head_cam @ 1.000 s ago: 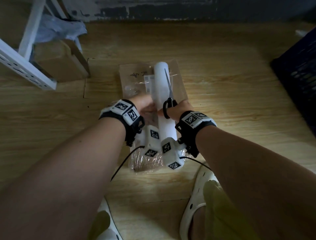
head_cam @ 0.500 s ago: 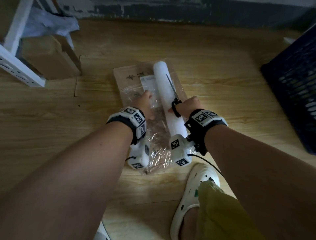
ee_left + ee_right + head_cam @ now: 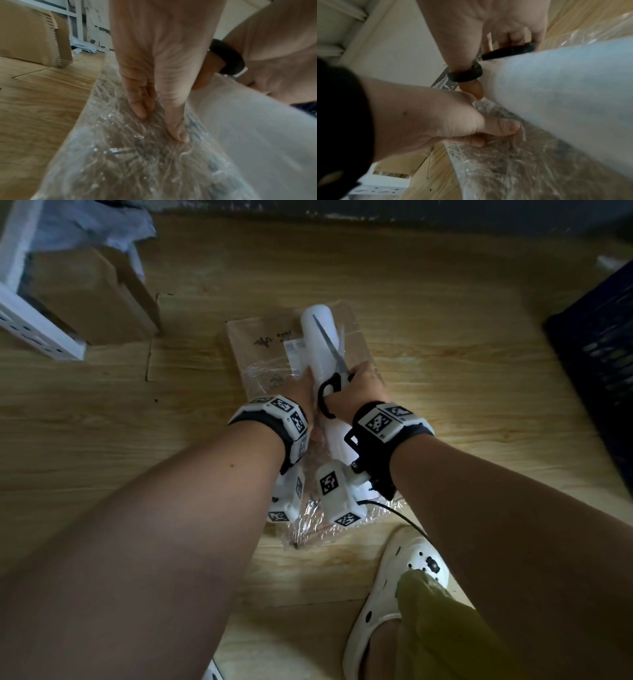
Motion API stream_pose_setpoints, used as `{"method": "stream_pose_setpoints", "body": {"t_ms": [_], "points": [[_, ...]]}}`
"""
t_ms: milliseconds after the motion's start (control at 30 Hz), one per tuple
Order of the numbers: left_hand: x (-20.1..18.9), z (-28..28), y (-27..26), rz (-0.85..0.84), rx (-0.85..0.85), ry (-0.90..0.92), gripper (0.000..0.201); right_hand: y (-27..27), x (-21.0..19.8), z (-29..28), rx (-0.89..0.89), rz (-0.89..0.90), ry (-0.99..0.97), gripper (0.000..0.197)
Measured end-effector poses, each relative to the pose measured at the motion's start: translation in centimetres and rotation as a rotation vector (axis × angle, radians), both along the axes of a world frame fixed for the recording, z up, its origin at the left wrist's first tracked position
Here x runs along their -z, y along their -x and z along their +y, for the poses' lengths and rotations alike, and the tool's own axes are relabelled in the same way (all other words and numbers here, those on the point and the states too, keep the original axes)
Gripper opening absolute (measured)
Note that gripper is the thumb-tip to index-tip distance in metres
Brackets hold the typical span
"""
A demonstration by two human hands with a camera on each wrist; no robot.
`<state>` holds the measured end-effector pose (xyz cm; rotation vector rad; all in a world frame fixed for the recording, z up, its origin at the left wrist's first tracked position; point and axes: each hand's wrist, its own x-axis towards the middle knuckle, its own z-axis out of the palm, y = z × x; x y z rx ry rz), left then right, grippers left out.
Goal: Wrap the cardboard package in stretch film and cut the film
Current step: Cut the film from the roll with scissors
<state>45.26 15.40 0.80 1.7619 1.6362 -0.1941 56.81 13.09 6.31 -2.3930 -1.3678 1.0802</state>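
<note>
From the head camera I see the cardboard package (image 3: 263,347) lying flat on the wooden floor (image 3: 445,344), its near half already covered in crinkled stretch film (image 3: 308,522). The white film roll (image 3: 317,337) lies lengthwise on top of it. My right hand (image 3: 359,385) is closed around the black handles of the scissors (image 3: 329,350), whose blades point away from me along the roll. My left hand (image 3: 303,392) sits just left of the roll, low on the wrapped surface. A brown box (image 3: 92,299) and a white rack (image 3: 30,316) stand at far left, a dark crate (image 3: 603,344) at right, and a white clog (image 3: 394,583) is near the package's closer end.

The left wrist camera shows my left hand (image 3: 159,60) with straight fingers (image 3: 176,129) pressing down on the film (image 3: 120,155); the roll (image 3: 248,128) lies just beside them.

In the right wrist camera, my right hand (image 3: 488,27) has its thumb through one scissor loop (image 3: 465,74), against the roll (image 3: 565,88). My left hand (image 3: 428,115) presses the film (image 3: 505,162) beside it.
</note>
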Motion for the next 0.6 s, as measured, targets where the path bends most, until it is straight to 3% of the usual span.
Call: {"method": "stream_pose_setpoints", "body": {"t_ms": [200, 300, 467, 600], "points": [[-0.4, -0.4, -0.5, 0.021, 0.075, 0.085, 0.125, -4.9, -1.1, 1.4, -0.097, -0.293, 0.017, 0.058], [0.0, -0.6, -0.7, 0.014, 0.062, 0.054, 0.117, -5.5, -0.1, 1.0, -0.088, -0.255, 0.049, 0.051], [0.2, -0.6, -0.5, 0.06, 0.109, 0.052, 0.126, -6.8, -1.0, 1.3, -0.158, -0.152, 0.095, 0.028], [0.1, -0.2, -0.7, 0.073, 0.081, 0.104, 0.124, -6.1, -1.4, 1.1, -0.184, -0.145, 0.104, 0.029]]}}
